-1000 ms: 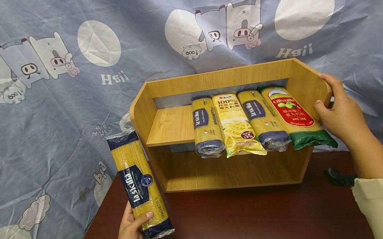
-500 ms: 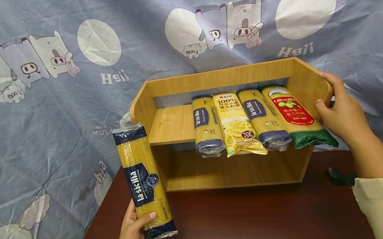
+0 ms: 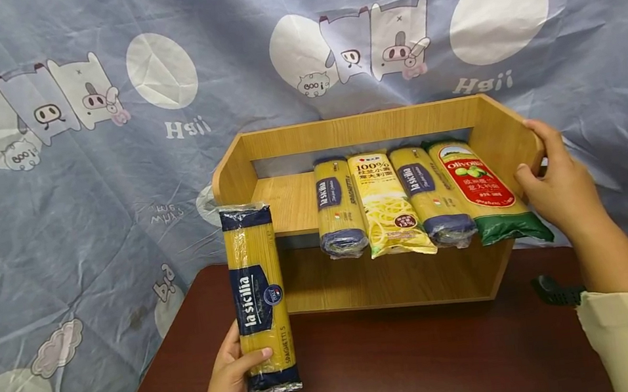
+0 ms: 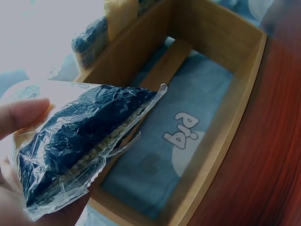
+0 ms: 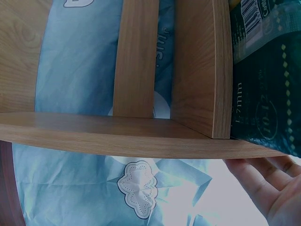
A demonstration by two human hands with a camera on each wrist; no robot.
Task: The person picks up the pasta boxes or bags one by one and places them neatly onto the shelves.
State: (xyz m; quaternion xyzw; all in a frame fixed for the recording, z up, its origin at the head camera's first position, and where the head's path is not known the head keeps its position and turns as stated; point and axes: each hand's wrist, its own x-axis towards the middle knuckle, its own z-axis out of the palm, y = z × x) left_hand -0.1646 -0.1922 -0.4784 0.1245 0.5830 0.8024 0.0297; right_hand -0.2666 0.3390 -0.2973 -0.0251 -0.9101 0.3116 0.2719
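My left hand (image 3: 227, 376) grips the lower end of a spaghetti packet (image 3: 256, 276), thumb across its front. The packet is yellow with navy ends and stands nearly upright, its top overlapping the left end of the wooden shelf (image 3: 365, 129) in the head view. In the left wrist view the packet's navy bottom end (image 4: 84, 136) points toward the shelf's lower compartment. My right hand (image 3: 566, 189) holds the front edge of the shelf's right side panel, thumb on the inner side. The right wrist view shows its fingers (image 5: 256, 181) against the panel's outer face.
On the upper board lie several pasta packets: a navy-ended one (image 3: 339, 209), a pale yellow one (image 3: 389, 206), another navy-ended one (image 3: 433, 197) and a green-ended one (image 3: 486, 190). A dark object (image 3: 555, 290) lies on the table (image 3: 407, 362) at right. A patterned cloth (image 3: 236, 54) hangs behind.
My left hand has carried the spaghetti packet to the right, toward the shelf. The packet has turned from leaning left to nearly upright. My right hand stays on the side panel.
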